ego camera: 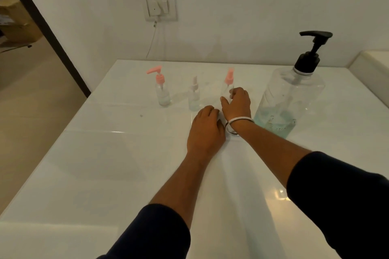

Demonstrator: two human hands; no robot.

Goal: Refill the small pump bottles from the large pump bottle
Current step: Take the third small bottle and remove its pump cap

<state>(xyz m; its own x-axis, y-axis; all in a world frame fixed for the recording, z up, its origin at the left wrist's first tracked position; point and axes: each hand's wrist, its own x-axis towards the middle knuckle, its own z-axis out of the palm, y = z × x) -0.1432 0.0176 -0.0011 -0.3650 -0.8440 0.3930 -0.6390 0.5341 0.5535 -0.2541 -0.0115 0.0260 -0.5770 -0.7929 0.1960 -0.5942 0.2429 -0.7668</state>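
Note:
A large clear pump bottle with a black pump and a little blue-green liquid at its bottom stands on the right of the white table. Three small clear bottles stand in a row left of it: one with a pink pump, one with a white sprayer, one with a pink sprayer. My right hand grips the pink-sprayer bottle, fingers curled round its body. My left hand rests on the table just in front of it, fingers curled; what lies under it is hidden.
A wall socket with a white plug and cable hangs on the wall behind the table. A raised white ledge runs at the far right. The table's left edge drops to a tiled floor, with a dark door frame beyond.

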